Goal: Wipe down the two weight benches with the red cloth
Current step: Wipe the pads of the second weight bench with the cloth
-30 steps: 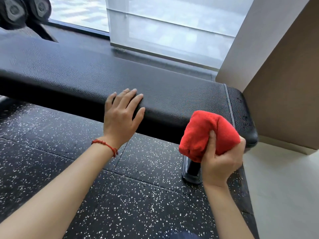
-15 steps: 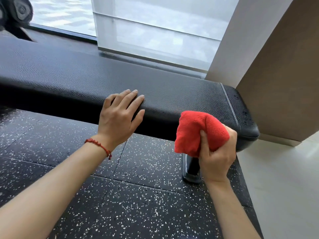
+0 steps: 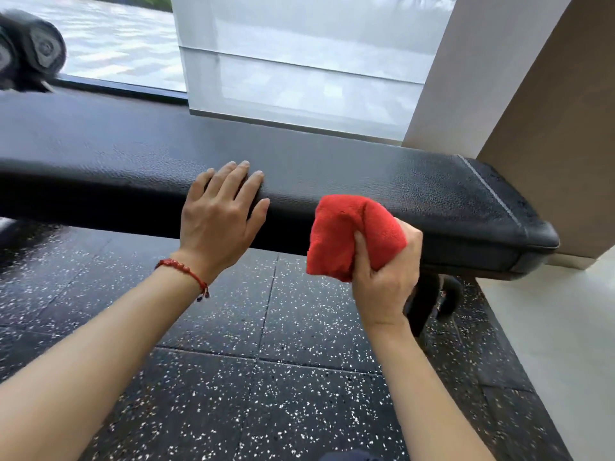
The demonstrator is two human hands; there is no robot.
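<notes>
bench (image 3: 332, 168): left end cut off | dumbbells (image 3: 30, 48): blurred, cropped | bench leg (image 3: 429, 301): mostly hidden

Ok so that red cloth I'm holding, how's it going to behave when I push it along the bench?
The red cloth looks soft and floppy: it bunches in your right hand, so it will probably flatten and mould to the bench. Its fuzzy pile likely drags slightly on the pebbled padding. It seems light, so it needs pressing down.
</notes>
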